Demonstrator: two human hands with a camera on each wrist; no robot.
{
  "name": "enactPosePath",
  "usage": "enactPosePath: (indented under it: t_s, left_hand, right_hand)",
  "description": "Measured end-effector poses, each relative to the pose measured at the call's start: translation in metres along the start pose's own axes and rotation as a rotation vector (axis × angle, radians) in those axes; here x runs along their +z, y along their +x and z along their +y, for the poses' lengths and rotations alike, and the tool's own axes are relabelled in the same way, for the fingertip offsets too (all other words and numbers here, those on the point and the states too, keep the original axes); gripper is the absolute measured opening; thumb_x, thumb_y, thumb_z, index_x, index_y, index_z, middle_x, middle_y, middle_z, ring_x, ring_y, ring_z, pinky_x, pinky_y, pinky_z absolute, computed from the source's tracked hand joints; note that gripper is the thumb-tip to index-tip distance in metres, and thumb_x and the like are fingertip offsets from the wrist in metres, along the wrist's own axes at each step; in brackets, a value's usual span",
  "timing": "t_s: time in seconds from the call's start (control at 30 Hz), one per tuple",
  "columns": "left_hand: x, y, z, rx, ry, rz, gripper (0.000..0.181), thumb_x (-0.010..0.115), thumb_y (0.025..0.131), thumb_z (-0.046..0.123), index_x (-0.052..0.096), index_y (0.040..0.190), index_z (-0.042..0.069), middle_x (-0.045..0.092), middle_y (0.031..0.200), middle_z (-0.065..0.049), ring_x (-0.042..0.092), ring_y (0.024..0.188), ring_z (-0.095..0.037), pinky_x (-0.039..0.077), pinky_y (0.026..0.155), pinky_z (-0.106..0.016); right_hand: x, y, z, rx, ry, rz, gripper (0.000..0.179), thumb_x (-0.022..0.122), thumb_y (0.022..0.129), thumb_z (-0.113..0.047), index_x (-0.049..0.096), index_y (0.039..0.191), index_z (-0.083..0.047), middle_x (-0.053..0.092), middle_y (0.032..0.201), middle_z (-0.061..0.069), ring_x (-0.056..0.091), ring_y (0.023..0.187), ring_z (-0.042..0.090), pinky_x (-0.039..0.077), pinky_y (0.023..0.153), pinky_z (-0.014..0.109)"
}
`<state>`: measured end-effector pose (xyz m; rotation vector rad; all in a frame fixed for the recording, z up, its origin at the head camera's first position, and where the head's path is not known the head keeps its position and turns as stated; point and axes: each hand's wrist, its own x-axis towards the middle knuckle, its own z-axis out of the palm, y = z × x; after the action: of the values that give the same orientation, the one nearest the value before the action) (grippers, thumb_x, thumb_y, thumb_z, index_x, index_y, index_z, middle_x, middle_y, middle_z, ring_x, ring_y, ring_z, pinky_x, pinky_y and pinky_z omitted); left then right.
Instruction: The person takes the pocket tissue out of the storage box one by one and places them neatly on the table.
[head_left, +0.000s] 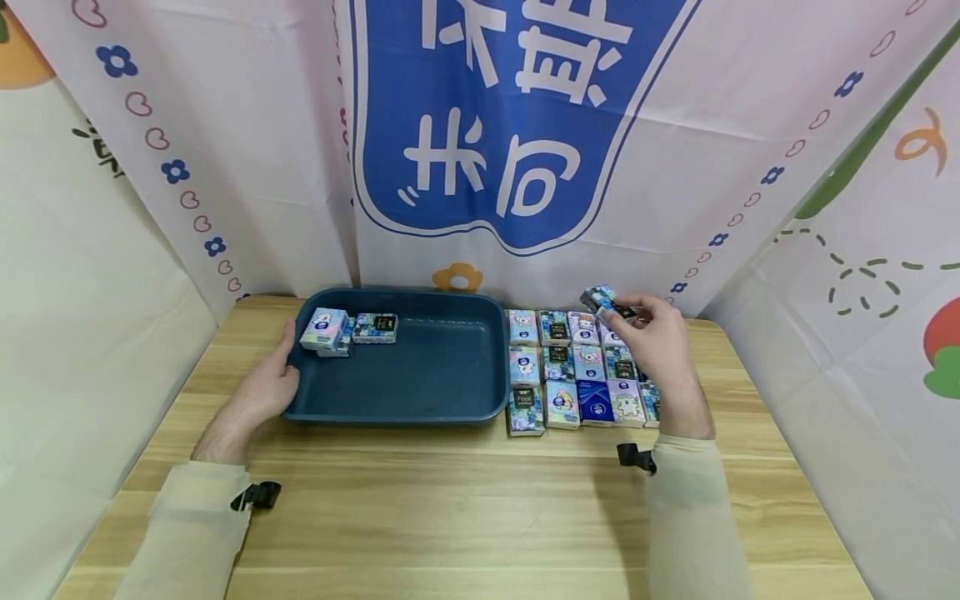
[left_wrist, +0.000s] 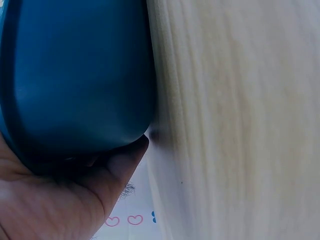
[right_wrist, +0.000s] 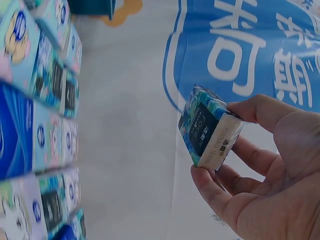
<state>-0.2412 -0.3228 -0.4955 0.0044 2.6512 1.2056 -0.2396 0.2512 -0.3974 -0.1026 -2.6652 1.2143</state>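
Note:
My right hand (head_left: 660, 337) pinches a small tissue pack (right_wrist: 210, 130) between thumb and fingertips, raised above the back of the pack rows. The pack has a blue-green floral print, a dark label and a pale printed side. My left hand (head_left: 266, 379) holds the dark teal tray (head_left: 405, 421) at its left end. In the left wrist view, its thumb lies low along the tray's outer wall (left_wrist: 85, 100); the other fingers are mostly hidden. Inside the tray's back left part lie a pastel tissue pack (head_left: 324, 327), a floral one partly beneath it, and a dark-labelled pack (head_left: 375, 327).
Right of the tray, several tissue packs (head_left: 562, 404) in floral, pastel and deep blue wrappers lie in rows, some partly covered by the right forearm. The wooden table (head_left: 450, 517) ends at a printed cloth backdrop (head_left: 292, 167), with cloth walls on both sides.

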Motion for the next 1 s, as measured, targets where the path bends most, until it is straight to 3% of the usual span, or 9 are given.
enactPosePath:
  t_s: [0.07, 0.23, 0.4, 0.5, 0.63, 0.7, 0.87, 1.0]
  left_hand:
    - [0.0, 0.0, 0.0, 0.0, -0.001, 0.001, 0.08, 0.026, 0.12, 0.007, -0.022, 0.184, 0.014, -0.015, 0.192, -0.033, 0.0, 0.179, -0.065, 0.008, 0.146, -0.082]
    - [0.0, -0.001, 0.001, 0.003, -0.007, 0.0, 0.081, 0.026, 0.119, 0.007, -0.022, 0.184, 0.014, -0.015, 0.192, -0.032, -0.001, 0.179, -0.065, 0.008, 0.146, -0.082]
    - [0.0, -0.001, 0.001, 0.003, -0.006, -0.002, 0.08, 0.025, 0.12, 0.007, -0.022, 0.184, 0.013, -0.015, 0.192, -0.033, -0.001, 0.179, -0.065, 0.008, 0.146, -0.082]
    - [0.001, -0.001, 0.001, 0.004, -0.003, -0.001, 0.079, 0.025, 0.12, 0.008, -0.021, 0.184, 0.012, -0.016, 0.192, -0.032, -0.002, 0.179, -0.064, 0.008, 0.146, -0.082]
    - [0.002, 0.0, 0.0, 0.003, 0.003, 0.001, 0.078, 0.025, 0.121, 0.008, -0.021, 0.184, 0.01, -0.017, 0.193, -0.03, -0.002, 0.179, -0.064, 0.008, 0.146, -0.082]
    - [0.002, 0.0, 0.0, 0.001, 0.002, 0.0, 0.078, 0.025, 0.121, 0.008, -0.021, 0.184, 0.01, -0.017, 0.192, -0.03, -0.003, 0.18, -0.063, 0.007, 0.146, -0.082]
    - [0.001, 0.002, -0.002, 0.001, 0.008, -0.001, 0.077, 0.024, 0.122, 0.009, -0.021, 0.184, 0.01, -0.019, 0.192, -0.029, -0.004, 0.18, -0.063, 0.006, 0.146, -0.081]
    - [0.0, 0.001, -0.001, 0.003, 0.006, -0.002, 0.078, 0.025, 0.121, 0.009, -0.021, 0.184, 0.011, -0.018, 0.192, -0.029, -0.003, 0.18, -0.063, 0.006, 0.146, -0.081]
  right_hand:
    - [-0.006, 0.001, 0.006, -0.002, -0.001, 0.012, 0.044, 0.078, 0.114, -0.025, 0.076, 0.15, 0.0, 0.073, 0.154, 0.029, 0.075, 0.136, 0.046, 0.065, 0.105, 0.033]
    - [-0.017, 0.001, 0.02, 0.023, 0.021, 0.033, 0.046, 0.077, 0.114, -0.025, 0.075, 0.15, 0.002, 0.07, 0.158, 0.029, 0.071, 0.14, 0.043, 0.063, 0.113, 0.037]
    - [-0.027, 0.003, 0.031, 0.046, 0.035, 0.058, 0.045, 0.077, 0.114, -0.025, 0.076, 0.15, 0.002, 0.069, 0.16, 0.027, 0.066, 0.13, 0.032, 0.05, 0.092, 0.011]
    - [-0.033, 0.005, 0.039, 0.068, 0.03, 0.08, 0.046, 0.077, 0.114, -0.027, 0.076, 0.15, 0.001, 0.067, 0.167, 0.024, 0.067, 0.137, 0.035, 0.055, 0.101, 0.018]
    - [-0.041, 0.008, 0.052, 0.121, 0.007, 0.099, 0.049, 0.076, 0.114, -0.032, 0.075, 0.153, -0.001, 0.067, 0.169, 0.024, 0.067, 0.148, 0.042, 0.058, 0.116, 0.045]
    - [-0.043, 0.01, 0.06, 0.148, 0.001, 0.1, 0.051, 0.074, 0.115, -0.033, 0.074, 0.154, -0.001, 0.067, 0.167, 0.026, 0.067, 0.149, 0.043, 0.059, 0.113, 0.041]
    - [-0.05, 0.012, 0.077, 0.186, -0.013, 0.098, 0.052, 0.071, 0.116, -0.034, 0.072, 0.155, 0.001, 0.068, 0.163, 0.028, 0.069, 0.142, 0.04, 0.05, 0.091, 0.017]
    - [-0.056, 0.014, 0.088, 0.21, -0.041, 0.098, 0.054, 0.07, 0.116, -0.035, 0.071, 0.156, 0.002, 0.067, 0.163, 0.03, 0.068, 0.138, 0.038, 0.052, 0.09, 0.024]
